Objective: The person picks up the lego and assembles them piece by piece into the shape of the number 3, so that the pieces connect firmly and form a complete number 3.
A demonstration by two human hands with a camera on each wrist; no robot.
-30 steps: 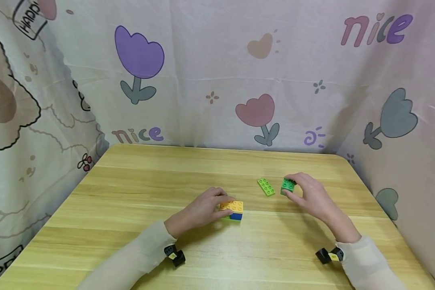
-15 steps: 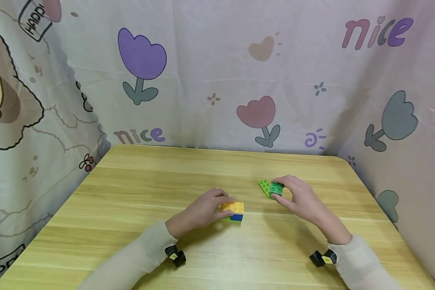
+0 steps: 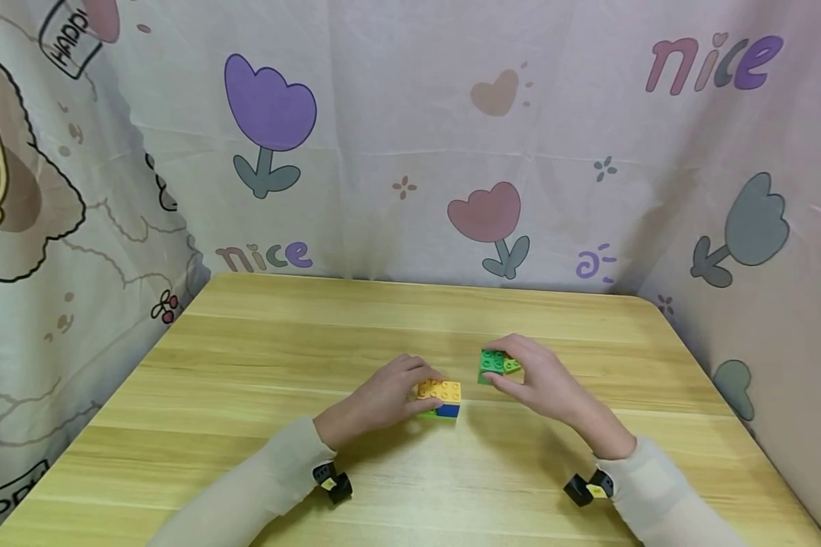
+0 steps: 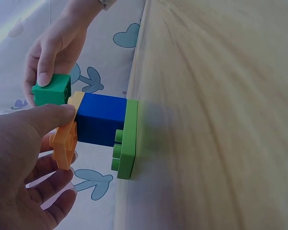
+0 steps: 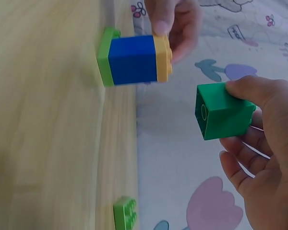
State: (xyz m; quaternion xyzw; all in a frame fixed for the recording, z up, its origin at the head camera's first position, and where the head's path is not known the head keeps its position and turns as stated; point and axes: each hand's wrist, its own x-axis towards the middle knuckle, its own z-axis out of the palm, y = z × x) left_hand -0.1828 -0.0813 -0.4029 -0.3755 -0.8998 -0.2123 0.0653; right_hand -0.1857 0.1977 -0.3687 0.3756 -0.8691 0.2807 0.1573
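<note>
The green brick (image 5: 225, 115), blue brick (image 5: 133, 60), yellow plate (image 5: 162, 58) and lime plates (image 5: 104, 62) are made of smooth, faintly glossy plastic. The tabletop (image 3: 280, 327) is faced in smooth, lightly glossy wood grain. Creased, matt cloth is seen in the backdrop (image 3: 383, 91), matt fabric in the sleeves (image 3: 267, 477).

Five bricks (image 5: 223, 110), two hands (image 3: 385, 391) (image 3: 540, 380), two wrist cameras (image 3: 340, 488) (image 3: 578, 490), one table (image 3: 301, 327)
Two lime plates (image 4: 129, 139) (image 5: 121, 215) (one loose), one yellow plate (image 3: 441, 391), one green block (image 3: 491, 361) and apparently one blue block (image 5: 133, 60).

Wood-grain tabletop (image 3: 280, 342), rounded far corners. Pale printed cloth (image 3: 397, 91) behind and along 2 sides: purple tulip (image 3: 270, 110), pink tulip (image 3: 486, 214), grey-blue tulip (image 3: 757, 224) at right, 2 "nice" letterings (image 3: 708, 68), red cherries (image 3: 169, 316) left.
</note>
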